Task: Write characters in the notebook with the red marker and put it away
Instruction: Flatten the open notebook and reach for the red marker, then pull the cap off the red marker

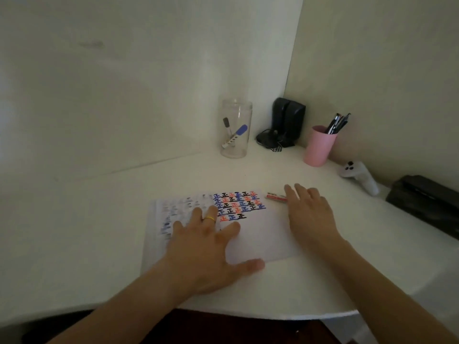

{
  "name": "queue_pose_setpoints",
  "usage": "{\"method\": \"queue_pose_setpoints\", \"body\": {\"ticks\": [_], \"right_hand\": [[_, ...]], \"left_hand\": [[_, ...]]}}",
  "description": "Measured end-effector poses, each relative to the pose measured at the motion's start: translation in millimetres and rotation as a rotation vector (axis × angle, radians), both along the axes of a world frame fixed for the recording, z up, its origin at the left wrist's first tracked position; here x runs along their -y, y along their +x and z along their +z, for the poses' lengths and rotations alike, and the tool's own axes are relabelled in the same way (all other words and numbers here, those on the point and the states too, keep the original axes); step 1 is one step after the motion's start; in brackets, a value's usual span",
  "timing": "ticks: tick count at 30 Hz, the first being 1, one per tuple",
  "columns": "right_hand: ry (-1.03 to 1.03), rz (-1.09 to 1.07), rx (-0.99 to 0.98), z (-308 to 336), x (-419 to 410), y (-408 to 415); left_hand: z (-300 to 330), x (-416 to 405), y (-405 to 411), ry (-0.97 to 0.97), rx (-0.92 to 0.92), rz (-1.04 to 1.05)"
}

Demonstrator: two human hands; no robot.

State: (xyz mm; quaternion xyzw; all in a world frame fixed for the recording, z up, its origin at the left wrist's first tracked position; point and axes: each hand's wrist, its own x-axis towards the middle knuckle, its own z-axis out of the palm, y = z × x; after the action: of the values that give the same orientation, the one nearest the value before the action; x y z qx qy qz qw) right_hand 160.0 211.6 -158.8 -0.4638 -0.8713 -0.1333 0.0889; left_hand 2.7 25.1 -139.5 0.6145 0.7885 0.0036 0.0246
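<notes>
The open notebook (260, 234) lies flat on the white desk, its right page carrying rows of black, blue and red characters. My left hand (211, 249), a yellow ring on one finger, rests palm down with fingers spread across the notebook's middle. The red marker (274, 196) lies on the desk just beyond the page's top right corner. My right hand (310, 212) is flat with fingers apart, its fingertips at the marker's right end and covering part of it; no grip shows.
A clear jar (236, 130) holding a black and a blue marker stands at the back. Right of it are a black speaker (285, 122), a pink cup (319, 146) with pens, a white controller (360, 176) and a black case (427, 197). The desk edge (273, 316) curves in front.
</notes>
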Motion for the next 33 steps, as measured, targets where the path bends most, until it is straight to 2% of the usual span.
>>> {"method": "queue_pose_setpoints", "body": {"ticks": [3,6,9,13,15,17,21,24,26,29,33], "right_hand": [[0.065,0.014,0.109,1,-11,-10],[0.108,0.047,0.109,6,-14,-21],[0.165,0.121,-0.014,14,-15,-39],[0.225,0.325,-0.238,12,-12,-59],[0.179,0.446,-0.350,5,-10,-63],[0.024,0.515,-0.535,-2,-6,-65],[-0.614,0.449,-1.101,-2,-4,-70],[-0.948,0.402,-1.348,6,-4,-64],[-1.054,0.374,-1.434,11,-4,-59],[-1.052,0.377,-1.434,10,-4,-57],[-1.142,0.454,-1.489,7,-3,-61]], "left_hand": [[19,-32,-34,-0.051,0.048,-0.079],[22,-71,-69,0.081,-0.022,-0.079],[10,-98,-88,0.173,-0.108,-0.133],[-17,-100,-97,0.342,-0.019,-0.177],[-24,-100,-100,0.385,-0.016,-0.178],[-27,-100,-101,0.423,-0.051,-0.199],[-26,-98,-100,0.504,-0.043,-0.249],[-21,-95,-95,0.561,0.004,-0.284],[-17,-93,-89,0.595,0.078,-0.297],[-10,-89,-83,0.614,0.161,-0.305],[-11,-89,-84,0.617,0.114,-0.358]]}}
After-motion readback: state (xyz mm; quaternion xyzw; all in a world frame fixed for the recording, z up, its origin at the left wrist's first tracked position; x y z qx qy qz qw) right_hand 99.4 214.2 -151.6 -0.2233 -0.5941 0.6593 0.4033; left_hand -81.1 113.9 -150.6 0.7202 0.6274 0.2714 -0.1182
